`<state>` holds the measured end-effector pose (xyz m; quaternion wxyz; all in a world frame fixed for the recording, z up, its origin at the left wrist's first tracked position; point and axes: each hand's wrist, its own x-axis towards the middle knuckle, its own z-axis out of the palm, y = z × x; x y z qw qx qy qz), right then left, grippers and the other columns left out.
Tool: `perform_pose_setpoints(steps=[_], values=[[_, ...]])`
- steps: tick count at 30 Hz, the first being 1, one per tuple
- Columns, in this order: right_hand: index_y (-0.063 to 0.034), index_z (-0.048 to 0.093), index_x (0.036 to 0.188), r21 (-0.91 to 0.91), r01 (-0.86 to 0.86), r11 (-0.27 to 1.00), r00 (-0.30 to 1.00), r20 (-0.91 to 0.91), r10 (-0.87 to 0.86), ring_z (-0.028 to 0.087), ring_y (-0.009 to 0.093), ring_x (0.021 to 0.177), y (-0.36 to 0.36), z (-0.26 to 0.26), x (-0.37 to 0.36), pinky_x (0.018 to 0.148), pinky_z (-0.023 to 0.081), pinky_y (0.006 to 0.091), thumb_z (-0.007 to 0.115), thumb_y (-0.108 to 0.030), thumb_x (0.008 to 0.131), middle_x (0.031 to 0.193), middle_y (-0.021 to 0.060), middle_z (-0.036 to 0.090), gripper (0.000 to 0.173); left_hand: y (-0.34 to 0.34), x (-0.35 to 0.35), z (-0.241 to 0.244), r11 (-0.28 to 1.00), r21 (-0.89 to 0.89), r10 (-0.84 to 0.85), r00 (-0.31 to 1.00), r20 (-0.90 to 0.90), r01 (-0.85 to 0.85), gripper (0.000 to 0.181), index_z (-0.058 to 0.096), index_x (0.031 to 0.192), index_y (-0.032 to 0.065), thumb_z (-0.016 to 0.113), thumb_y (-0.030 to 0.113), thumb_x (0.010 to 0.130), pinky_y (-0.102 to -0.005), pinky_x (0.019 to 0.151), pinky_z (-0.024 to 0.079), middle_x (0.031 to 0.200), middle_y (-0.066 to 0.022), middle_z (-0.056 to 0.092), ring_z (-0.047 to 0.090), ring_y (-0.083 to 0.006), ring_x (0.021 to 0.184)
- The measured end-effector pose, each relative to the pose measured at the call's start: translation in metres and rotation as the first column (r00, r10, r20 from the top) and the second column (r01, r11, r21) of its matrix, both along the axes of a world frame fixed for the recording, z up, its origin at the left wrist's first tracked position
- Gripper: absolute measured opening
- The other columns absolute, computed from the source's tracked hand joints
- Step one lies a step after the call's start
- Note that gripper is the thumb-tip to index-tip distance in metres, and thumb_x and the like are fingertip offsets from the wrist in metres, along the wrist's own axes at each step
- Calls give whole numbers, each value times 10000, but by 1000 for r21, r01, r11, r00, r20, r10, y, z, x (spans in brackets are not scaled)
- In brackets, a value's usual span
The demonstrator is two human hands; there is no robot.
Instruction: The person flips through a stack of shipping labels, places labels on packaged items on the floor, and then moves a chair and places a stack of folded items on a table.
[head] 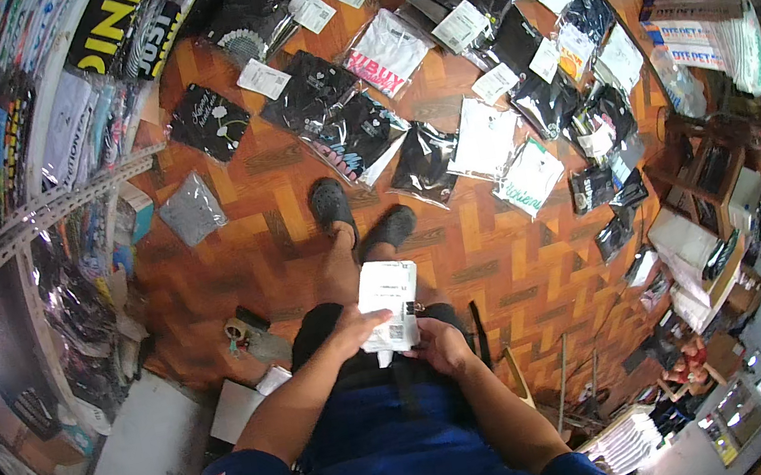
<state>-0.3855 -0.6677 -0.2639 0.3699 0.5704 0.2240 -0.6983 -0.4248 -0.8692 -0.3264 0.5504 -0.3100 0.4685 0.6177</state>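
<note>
A stack of printed paper slips [388, 296] is between my hands, above my lap. My left hand [364, 327] grips it from the left, thumb across its face. At the lower right edge of the stack, my right hand [441, 344] holds it with bent fingers, partly hidden behind the paper. Beyond my dark clogs, folded shirts in clear plastic bags lie on the floor, among them a black shirt with a flower print [210, 122], a grey one [192, 210] and a white one with pink lettering [387, 53]. Paper slips [263, 79] lie on several bags.
Shelves of bagged shirts [68, 131] with a perforated metal rail [44, 211] stand at the left. A tape roll [235, 330] lies near my left leg. Boxes and bundles [702, 40] crowd the right side; a person in red [690, 367] is at the lower right.
</note>
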Motion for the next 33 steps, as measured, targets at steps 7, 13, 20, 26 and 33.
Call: perform_pose_setpoints(steps=[7,13,20,26,33], values=[[-62,580,928,287,-202,936,908,-303,289,634,170,808,0,-101,-82,704,544,326,593,-94,943,899,49,635,38,11,-155,-61,923,-89,-385,886,-260,375,373,639,1128,-46,717,178,841,-328,797,517,1004,-124,701,656,-184,879],[-94,612,900,196,180,964,897,-436,-79,626,146,807,3,-251,-169,739,528,333,607,-99,940,906,25,660,41,30,-247,-194,951,-108,-299,780,-550,288,355,667,1072,-44,700,209,825,-344,775,514,957,-151,716,680,-210,842],[-74,578,879,199,306,931,776,-619,-123,639,172,796,5,-329,-246,725,529,333,618,-25,915,903,72,668,73,48,-328,-218,744,-486,-668,483,-566,459,338,643,1126,-7,638,184,848,-383,790,510,972,-226,691,691,-308,881],[-53,595,879,182,309,933,613,-788,-49,642,182,855,30,-324,-275,810,514,331,632,28,882,913,88,677,89,61,-352,-191,905,-287,-390,341,-855,315,292,661,1005,-3,613,256,878,-466,748,504,867,-267,659,646,-421,855],[-60,625,925,55,447,893,507,-838,-202,627,181,856,43,-323,-278,831,506,355,642,-37,896,901,61,668,40,84,-356,-177,880,-374,-455,296,-840,292,305,649,1069,-20,629,233,899,-376,736,514,881,-203,701,700,-257,830]])
